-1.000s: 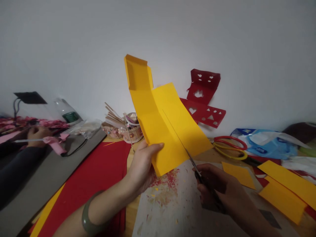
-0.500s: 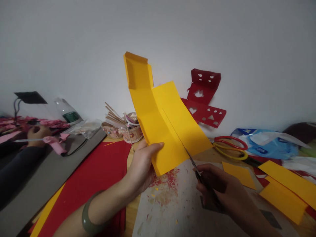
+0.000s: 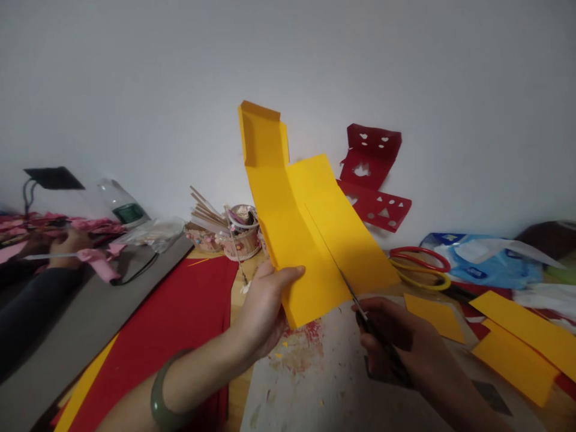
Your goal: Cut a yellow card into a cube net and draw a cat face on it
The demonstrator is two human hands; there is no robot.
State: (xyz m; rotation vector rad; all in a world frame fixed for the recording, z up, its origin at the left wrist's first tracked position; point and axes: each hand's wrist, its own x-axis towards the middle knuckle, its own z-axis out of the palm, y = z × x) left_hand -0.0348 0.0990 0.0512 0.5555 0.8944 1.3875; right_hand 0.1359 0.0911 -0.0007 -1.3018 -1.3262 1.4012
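Note:
My left hand point(image 3: 265, 309) pinches the lower left edge of a folded yellow card point(image 3: 274, 216), thumb on its face. The card is raised above the table, with creased flaps at its top left. In my right hand point(image 3: 400, 342) is a pair of dark-handled scissors point(image 3: 360, 309), fingers wrapped round the handles. Their blades meet the card's lower edge, where a thin straight line runs up across the sheet. Behind the card, a red card point(image 3: 371, 159) with cut-out hearts, triangles and circles leans by the wall.
A stained white board point(image 3: 288, 396) lies below my hands. Red sheets point(image 3: 175, 324) are at left, yellow pieces point(image 3: 517, 360) at right. Red-and-yellow-handled scissors point(image 3: 423, 267) rest near a blue packet point(image 3: 481, 261). At far left, another person's hand point(image 3: 67, 246) is by a pink glue gun point(image 3: 99, 264).
The yellow card and my left hand have shifted slightly right and down. The scissors have moved a little with the card's lower edge.

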